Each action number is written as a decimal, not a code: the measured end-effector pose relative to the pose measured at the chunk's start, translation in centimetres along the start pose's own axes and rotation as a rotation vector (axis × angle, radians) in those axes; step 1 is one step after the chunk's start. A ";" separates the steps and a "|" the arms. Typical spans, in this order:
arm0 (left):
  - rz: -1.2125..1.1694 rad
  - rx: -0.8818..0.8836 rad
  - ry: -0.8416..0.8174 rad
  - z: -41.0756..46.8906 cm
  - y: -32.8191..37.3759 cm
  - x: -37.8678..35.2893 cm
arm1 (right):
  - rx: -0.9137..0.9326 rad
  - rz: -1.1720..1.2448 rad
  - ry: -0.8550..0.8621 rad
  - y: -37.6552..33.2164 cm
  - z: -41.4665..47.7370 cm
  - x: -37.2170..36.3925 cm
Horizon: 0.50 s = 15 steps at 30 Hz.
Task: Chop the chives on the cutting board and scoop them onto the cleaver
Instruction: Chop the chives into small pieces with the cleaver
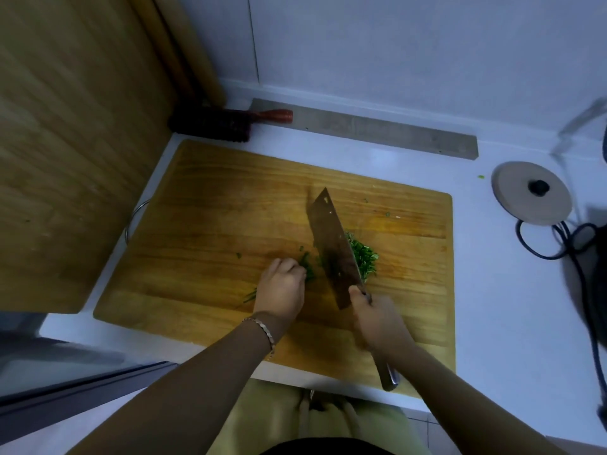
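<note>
A wooden cutting board (210,205) lies on the white counter. My right hand (377,318) grips the handle of a cleaver (331,244), whose dark blade stands edge-down on the board. A pile of chopped chives (364,257) sits just right of the blade. My left hand (282,287), fingers curled, presses down a small bunch of uncut chives (307,267) just left of the blade; a few strands (250,295) poke out at its left. A bracelet is on the left wrist.
A brush with a red handle (230,123) lies behind the board near a wooden panel (65,142) on the left. A round lid with a black knob (532,192) and black cables (558,244) sit at the right. A grey strip (377,133) runs along the wall.
</note>
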<state>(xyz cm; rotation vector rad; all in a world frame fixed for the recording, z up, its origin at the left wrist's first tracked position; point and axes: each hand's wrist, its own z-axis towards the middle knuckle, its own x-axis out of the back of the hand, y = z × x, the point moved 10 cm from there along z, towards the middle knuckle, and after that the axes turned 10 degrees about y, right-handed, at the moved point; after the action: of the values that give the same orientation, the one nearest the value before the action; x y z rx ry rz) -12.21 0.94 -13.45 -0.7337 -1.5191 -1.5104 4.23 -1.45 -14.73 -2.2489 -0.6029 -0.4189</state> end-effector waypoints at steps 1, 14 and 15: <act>-0.013 0.021 -0.011 0.1 -0.2 0.0 | -0.022 0.031 -0.005 0.1 -0.1 0.3; 0.056 0.198 -0.068 -1.4 -3.2 0.7 | 0.230 -0.309 -0.055 -1.2 -2.5 -0.9; 0.056 0.175 -0.069 -1.6 -3.0 0.5 | 0.242 -0.334 -0.048 -1.1 -2.4 -1.2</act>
<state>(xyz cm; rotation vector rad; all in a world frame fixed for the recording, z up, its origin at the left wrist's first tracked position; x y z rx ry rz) -14.80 -0.96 -14.66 -0.7255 -1.6445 -1.3040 2.43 -2.91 -13.10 -1.9361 -1.0053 -0.4315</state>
